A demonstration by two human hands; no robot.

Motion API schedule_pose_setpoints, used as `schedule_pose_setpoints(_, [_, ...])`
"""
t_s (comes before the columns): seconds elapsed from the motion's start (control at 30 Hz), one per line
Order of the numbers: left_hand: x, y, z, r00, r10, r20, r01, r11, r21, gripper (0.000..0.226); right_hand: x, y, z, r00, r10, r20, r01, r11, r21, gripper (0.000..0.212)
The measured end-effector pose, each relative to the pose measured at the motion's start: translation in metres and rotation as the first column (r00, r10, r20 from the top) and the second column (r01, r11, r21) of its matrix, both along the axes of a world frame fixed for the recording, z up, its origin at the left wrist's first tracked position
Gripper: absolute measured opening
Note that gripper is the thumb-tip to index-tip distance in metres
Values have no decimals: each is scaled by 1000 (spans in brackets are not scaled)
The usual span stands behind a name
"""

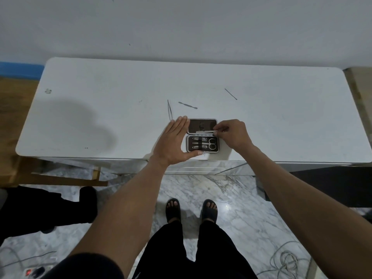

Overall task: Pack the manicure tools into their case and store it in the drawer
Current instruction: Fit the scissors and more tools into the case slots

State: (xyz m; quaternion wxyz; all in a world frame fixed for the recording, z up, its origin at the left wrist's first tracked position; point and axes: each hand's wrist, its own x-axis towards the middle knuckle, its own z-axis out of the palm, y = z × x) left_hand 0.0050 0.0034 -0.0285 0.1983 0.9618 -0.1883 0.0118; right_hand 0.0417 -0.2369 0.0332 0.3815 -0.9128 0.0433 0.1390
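A small manicure case lies open near the front edge of the white table, its brown lid flat behind the tray. Scissors and several small tools sit in the tray. My left hand braces the case's left side, fingers straight and thumb at the front edge. My right hand pinches a flat metal tool lying across the hinge line. Tweezers, a cuticle pusher and a thin metal stick lie loose on the table behind the case.
A wall runs directly behind the table. Drawer fronts show under the front edge. My sandalled feet stand on a marble floor. Another person's dark legs are at the left, cables lie at the lower right, a power strip at the lower left.
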Motion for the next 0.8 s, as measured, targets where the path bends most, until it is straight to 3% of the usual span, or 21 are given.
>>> schedule_pose_setpoints(0.8, [1, 0, 1, 1000, -2, -6, 2, 1000, 17, 123, -3, -19, 4, 997, -58, 47, 60, 997, -44, 14])
